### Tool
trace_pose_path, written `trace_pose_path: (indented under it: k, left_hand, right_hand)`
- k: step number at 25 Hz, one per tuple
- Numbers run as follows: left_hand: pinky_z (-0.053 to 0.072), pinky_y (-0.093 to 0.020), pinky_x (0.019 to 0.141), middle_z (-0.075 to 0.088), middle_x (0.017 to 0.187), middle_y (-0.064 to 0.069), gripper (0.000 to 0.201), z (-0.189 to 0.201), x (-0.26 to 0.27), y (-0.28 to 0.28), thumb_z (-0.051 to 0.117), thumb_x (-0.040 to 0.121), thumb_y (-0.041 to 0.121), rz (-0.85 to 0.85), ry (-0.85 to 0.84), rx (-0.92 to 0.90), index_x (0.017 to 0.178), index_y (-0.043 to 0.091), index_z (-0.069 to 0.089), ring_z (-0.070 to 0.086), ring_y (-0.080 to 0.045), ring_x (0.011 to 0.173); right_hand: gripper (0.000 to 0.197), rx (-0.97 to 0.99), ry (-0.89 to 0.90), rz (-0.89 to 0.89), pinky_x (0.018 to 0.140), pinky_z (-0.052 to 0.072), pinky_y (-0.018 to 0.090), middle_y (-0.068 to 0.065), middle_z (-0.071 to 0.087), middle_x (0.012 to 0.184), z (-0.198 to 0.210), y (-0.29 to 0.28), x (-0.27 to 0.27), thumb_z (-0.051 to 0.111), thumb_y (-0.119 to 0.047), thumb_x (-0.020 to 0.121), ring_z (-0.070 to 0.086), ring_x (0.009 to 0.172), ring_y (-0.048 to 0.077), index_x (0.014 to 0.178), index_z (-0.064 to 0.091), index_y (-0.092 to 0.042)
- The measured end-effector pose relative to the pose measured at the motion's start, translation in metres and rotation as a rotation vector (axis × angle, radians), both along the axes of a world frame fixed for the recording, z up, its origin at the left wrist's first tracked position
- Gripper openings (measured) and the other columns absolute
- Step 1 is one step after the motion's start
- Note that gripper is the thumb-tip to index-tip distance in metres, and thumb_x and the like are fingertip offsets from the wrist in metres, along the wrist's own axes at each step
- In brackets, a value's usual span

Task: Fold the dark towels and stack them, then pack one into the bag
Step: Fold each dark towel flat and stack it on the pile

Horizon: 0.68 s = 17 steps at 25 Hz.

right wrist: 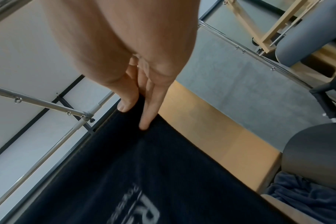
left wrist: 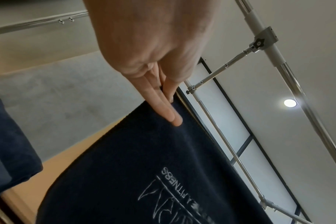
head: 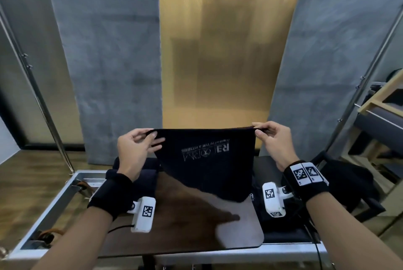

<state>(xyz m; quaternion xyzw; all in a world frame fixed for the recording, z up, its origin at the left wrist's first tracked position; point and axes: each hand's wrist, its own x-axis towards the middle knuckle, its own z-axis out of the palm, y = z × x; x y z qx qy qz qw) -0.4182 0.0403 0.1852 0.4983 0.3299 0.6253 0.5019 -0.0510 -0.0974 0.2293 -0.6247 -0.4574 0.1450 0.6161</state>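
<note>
Here, in the head view, both hands are holding a dark towel (head: 209, 160) up by its top edge above a brown table (head: 192, 221). The left hand (head: 136, 149), at about 9 o'clock from the towel's printed logo, is pinching the top left corner between thumb and fingers; the right hand (head: 272, 141), at about 3 o'clock, is pinching the top right corner the same way. The towel is hanging taut between them, its lower edge drooping just over the table. More dark cloth (head: 139, 178) is lying on the table behind the left wrist, at 8 o'clock from the towel.

In the left wrist view, the left hand's fingers (left wrist: 169, 112) are lying straight and pressed together on the towel's (left wrist: 144, 174) near face, with the thumb pressing from behind the hem. Another dark towel (left wrist: 10, 144) is showing at 9 o'clock.

In the right wrist view, the right hand (right wrist: 136, 94) is pinching the towel's (right wrist: 144, 174) edge, thumb on one side and straight fingers on the other.
</note>
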Motion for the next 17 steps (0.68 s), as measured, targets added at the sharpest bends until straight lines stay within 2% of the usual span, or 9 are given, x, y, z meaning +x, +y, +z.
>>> trace_pose_path:
  k: [1, 3, 5, 8, 10, 12, 14, 16, 17]
  left_hand:
    - [0.065, -0.033, 0.076, 0.079, 0.096, -0.020, 0.007, -0.002, 0.000, -0.001, 0.073, 0.095, -0.002, -0.001, -0.022, 0.019, 0.102, 0.000, 0.074, 0.079, -0.038, 0.092]
    - [0.065, -0.033, 0.081, 0.079, 0.097, -0.022, 0.009, -0.006, -0.002, -0.002, 0.071, 0.096, -0.006, 0.007, -0.038, 0.037, 0.103, -0.004, 0.073, 0.079, -0.037, 0.095]
    - [0.065, -0.031, 0.072, 0.077, 0.095, -0.025, 0.007, -0.007, -0.003, -0.005, 0.070, 0.096, -0.006, 0.039, -0.007, 0.016, 0.102, -0.002, 0.073, 0.080, -0.034, 0.085]
    - [0.062, -0.030, 0.055, 0.071, 0.089, -0.022, 0.009, -0.005, -0.008, -0.008, 0.066, 0.100, -0.003, 0.089, 0.085, -0.003, 0.098, 0.005, 0.071, 0.075, -0.022, 0.061]
    - [0.060, -0.031, 0.049, 0.070, 0.087, -0.017, 0.010, -0.005, -0.012, -0.011, 0.066, 0.101, 0.001, 0.100, 0.129, 0.018, 0.098, 0.010, 0.070, 0.071, -0.021, 0.053]
    - [0.059, -0.033, 0.047, 0.073, 0.088, -0.014, 0.003, -0.005, -0.015, -0.011, 0.071, 0.100, 0.008, 0.100, 0.157, 0.029, 0.099, 0.011, 0.071, 0.072, -0.027, 0.053]
    - [0.060, -0.036, 0.047, 0.074, 0.098, -0.010, 0.006, -0.005, -0.017, -0.008, 0.074, 0.099, 0.015, 0.089, 0.171, 0.011, 0.102, 0.010, 0.071, 0.075, -0.035, 0.058]
    - [0.061, -0.039, 0.048, 0.071, 0.106, -0.010, 0.008, -0.010, -0.015, -0.001, 0.071, 0.101, 0.018, 0.034, 0.180, -0.051, 0.105, 0.011, 0.068, 0.077, -0.042, 0.066]
    - [0.062, -0.040, 0.048, 0.069, 0.106, -0.010, 0.006, -0.014, -0.012, 0.004, 0.068, 0.103, 0.017, -0.007, 0.176, -0.084, 0.106, 0.012, 0.066, 0.078, -0.043, 0.071]
  right_hand:
    - [0.009, -0.024, 0.007, 0.002, 0.080, 0.061, 0.032, 0.011, 0.079, 0.099, -0.001, -0.001, -0.001, 0.071, 0.004, 0.093, 0.078, 0.089, 0.024, 0.089, 0.073, -0.004]
    - [0.004, -0.091, 0.028, -0.013, 0.054, 0.058, 0.029, 0.017, 0.076, 0.080, -0.001, -0.005, -0.002, 0.073, -0.003, 0.094, 0.074, 0.059, 0.028, 0.089, 0.073, -0.004]
    - [0.008, -0.115, -0.026, -0.063, 0.044, 0.049, 0.025, 0.018, 0.069, 0.062, -0.001, -0.007, -0.002, 0.076, -0.008, 0.093, 0.060, 0.038, 0.024, 0.085, 0.073, -0.008]
    - [0.011, -0.098, -0.060, -0.075, 0.057, 0.048, 0.027, 0.021, 0.066, 0.058, 0.002, -0.010, -0.003, 0.078, -0.015, 0.092, 0.053, 0.037, 0.021, 0.081, 0.074, -0.013]
    - [0.011, -0.085, -0.048, -0.062, 0.063, 0.049, 0.030, 0.026, 0.066, 0.061, 0.004, -0.011, -0.003, 0.079, -0.019, 0.092, 0.054, 0.040, 0.023, 0.082, 0.076, -0.015]
    - [0.012, -0.084, -0.037, -0.058, 0.063, 0.050, 0.030, 0.028, 0.065, 0.061, 0.004, -0.009, -0.001, 0.079, -0.022, 0.092, 0.053, 0.042, 0.024, 0.083, 0.076, -0.015]
    - [0.012, -0.091, -0.023, -0.062, 0.056, 0.049, 0.027, 0.026, 0.065, 0.061, 0.001, -0.004, 0.001, 0.078, -0.022, 0.092, 0.055, 0.040, 0.025, 0.083, 0.075, -0.014]
    - [0.013, -0.106, 0.033, -0.041, 0.048, 0.052, 0.028, 0.020, 0.067, 0.062, -0.007, 0.006, 0.001, 0.077, -0.018, 0.094, 0.064, 0.044, 0.028, 0.088, 0.073, -0.007]
    - [0.013, -0.113, 0.072, -0.021, 0.049, 0.057, 0.032, 0.019, 0.069, 0.066, -0.012, 0.012, 0.000, 0.075, -0.014, 0.095, 0.071, 0.051, 0.031, 0.090, 0.071, -0.002]
